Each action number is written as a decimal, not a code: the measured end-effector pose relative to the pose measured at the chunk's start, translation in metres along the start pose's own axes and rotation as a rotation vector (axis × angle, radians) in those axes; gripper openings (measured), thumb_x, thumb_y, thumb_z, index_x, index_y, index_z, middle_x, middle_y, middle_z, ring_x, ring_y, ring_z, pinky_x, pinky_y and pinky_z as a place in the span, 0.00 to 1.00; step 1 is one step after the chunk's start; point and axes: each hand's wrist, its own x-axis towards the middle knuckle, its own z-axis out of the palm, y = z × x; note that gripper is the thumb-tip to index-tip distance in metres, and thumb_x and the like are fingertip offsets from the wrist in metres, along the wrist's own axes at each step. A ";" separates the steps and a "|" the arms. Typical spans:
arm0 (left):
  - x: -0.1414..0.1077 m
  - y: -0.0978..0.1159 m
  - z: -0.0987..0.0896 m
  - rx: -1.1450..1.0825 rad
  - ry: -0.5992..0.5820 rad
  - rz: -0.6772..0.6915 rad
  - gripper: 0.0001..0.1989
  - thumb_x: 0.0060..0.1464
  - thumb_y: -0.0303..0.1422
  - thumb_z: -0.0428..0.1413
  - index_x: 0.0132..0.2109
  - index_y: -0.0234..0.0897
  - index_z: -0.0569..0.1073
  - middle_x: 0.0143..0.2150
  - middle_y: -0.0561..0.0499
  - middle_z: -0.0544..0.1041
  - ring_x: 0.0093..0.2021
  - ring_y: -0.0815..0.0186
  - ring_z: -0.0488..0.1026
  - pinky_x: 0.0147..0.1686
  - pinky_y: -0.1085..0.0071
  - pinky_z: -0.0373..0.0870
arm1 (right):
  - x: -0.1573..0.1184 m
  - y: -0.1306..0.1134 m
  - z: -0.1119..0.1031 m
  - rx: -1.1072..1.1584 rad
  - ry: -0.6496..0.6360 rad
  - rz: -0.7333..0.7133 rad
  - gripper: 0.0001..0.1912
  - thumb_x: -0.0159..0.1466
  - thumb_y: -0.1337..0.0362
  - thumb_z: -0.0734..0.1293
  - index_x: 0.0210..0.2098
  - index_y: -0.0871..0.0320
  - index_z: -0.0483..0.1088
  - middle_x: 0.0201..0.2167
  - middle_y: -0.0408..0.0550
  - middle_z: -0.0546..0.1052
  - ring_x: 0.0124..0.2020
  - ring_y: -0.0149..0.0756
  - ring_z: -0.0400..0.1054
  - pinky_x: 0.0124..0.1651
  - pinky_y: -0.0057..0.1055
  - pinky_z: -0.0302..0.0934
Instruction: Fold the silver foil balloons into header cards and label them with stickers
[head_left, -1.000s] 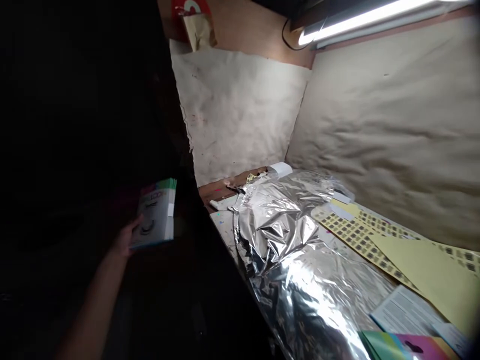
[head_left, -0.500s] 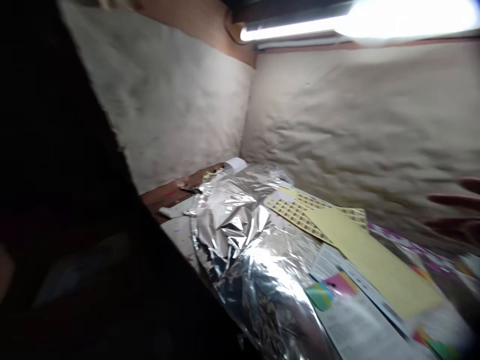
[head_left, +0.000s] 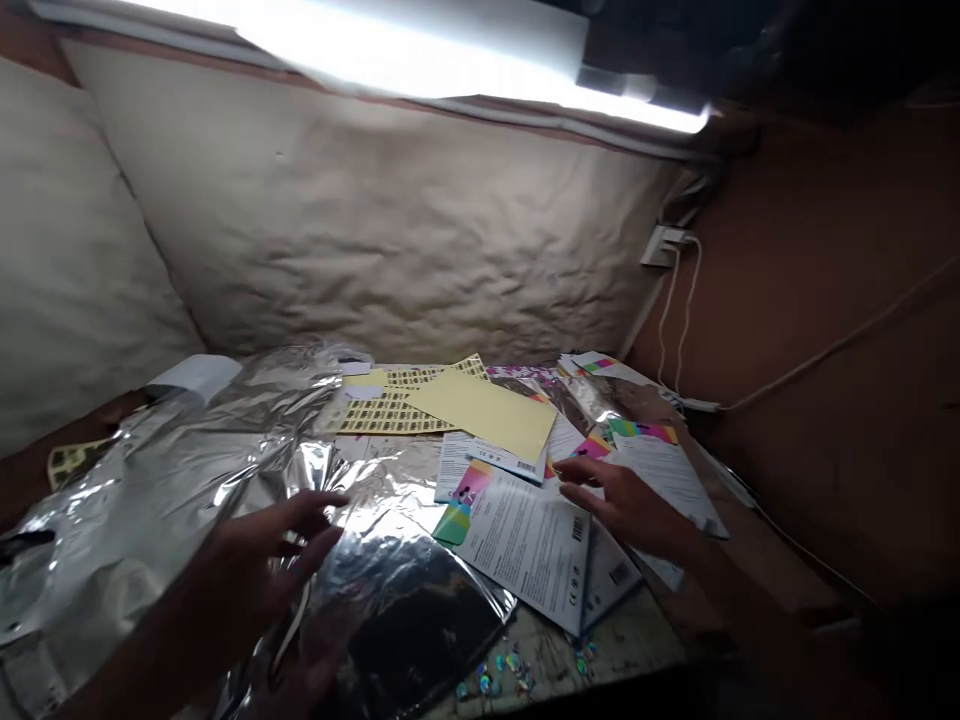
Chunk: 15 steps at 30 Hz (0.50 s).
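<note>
My left hand hovers open over a crumpled sheet of silver foil, fingers apart. My right hand spreads open on or just above printed leaflets, holding nothing. Behind them lie a pale yellow sheet and a sticker sheet with rows of dark squares. At the far left, another person's hand reaches in beyond the foil, near a small sticker sheet. Loose iridescent sequins lie on the bare table below the leaflets.
A bright fluorescent lamp runs along the top of a beige paper-covered wall. A wall socket with white cables sits on the brown right wall. Dark shadow fills the lower right corner.
The view has swung right and lowered onto the table. The card with the eyelash print, earlier in my left hand, is out of sight. Both my hands now show over the table.
</note>
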 end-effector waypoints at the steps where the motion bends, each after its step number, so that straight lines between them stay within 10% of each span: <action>1: 0.016 0.009 0.008 0.078 -0.126 0.044 0.17 0.51 0.51 0.58 0.45 0.51 0.78 0.32 0.56 0.81 0.33 0.59 0.77 0.33 0.68 0.72 | -0.009 0.012 0.006 -0.018 0.059 0.028 0.19 0.60 0.51 0.70 0.48 0.49 0.77 0.47 0.50 0.79 0.49 0.54 0.72 0.52 0.49 0.65; 5: 0.100 0.037 0.063 0.372 -0.352 0.168 0.22 0.58 0.47 0.50 0.52 0.41 0.74 0.39 0.46 0.82 0.38 0.54 0.78 0.40 0.62 0.70 | -0.001 0.043 0.015 -0.036 0.182 0.079 0.24 0.61 0.52 0.68 0.55 0.50 0.73 0.52 0.52 0.76 0.54 0.55 0.69 0.56 0.49 0.61; 9: 0.161 0.044 0.121 0.434 -0.506 0.345 0.29 0.63 0.47 0.43 0.68 0.47 0.58 0.68 0.48 0.63 0.67 0.55 0.60 0.61 0.61 0.57 | 0.059 0.048 0.009 -0.185 0.125 0.051 0.29 0.64 0.54 0.65 0.63 0.56 0.64 0.62 0.55 0.68 0.63 0.55 0.59 0.64 0.48 0.53; 15: 0.189 0.009 0.144 0.634 -0.410 0.085 0.37 0.61 0.56 0.39 0.67 0.38 0.60 0.71 0.35 0.55 0.68 0.38 0.55 0.61 0.39 0.47 | 0.116 0.052 0.019 -0.247 0.014 0.066 0.34 0.63 0.55 0.67 0.66 0.59 0.60 0.66 0.58 0.63 0.66 0.56 0.56 0.66 0.45 0.49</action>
